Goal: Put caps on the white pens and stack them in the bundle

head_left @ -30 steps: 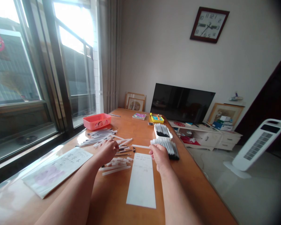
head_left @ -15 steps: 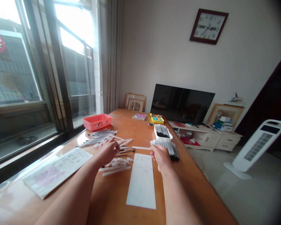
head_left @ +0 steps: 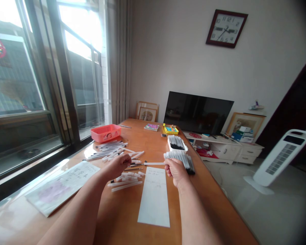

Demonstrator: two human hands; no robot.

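Observation:
My right hand (head_left: 175, 170) is closed around one end of a white pen barrel (head_left: 154, 163), which points left over the wooden table (head_left: 122, 214). My left hand (head_left: 118, 164) is pinched at the barrel's other end on a thin dark refill (head_left: 134, 164). Below both hands lie loose white pen parts (head_left: 126, 179). A row of assembled pens (head_left: 185, 159) lies just right of my right hand. A white paper strip (head_left: 154, 197) lies in front of me.
A white tray of pens (head_left: 177, 143) stands behind the row. A pink basket (head_left: 105, 132), more white barrels (head_left: 109, 149), a written sheet (head_left: 63, 183), a yellow box (head_left: 170, 129) and a booklet (head_left: 151, 127) are on the table. The table's right edge drops to the floor by a white fan (head_left: 280, 158).
My left hand has come up off the parts pile and moved right with a refill to the barrel's end. My right hand has lifted the barrel slightly.

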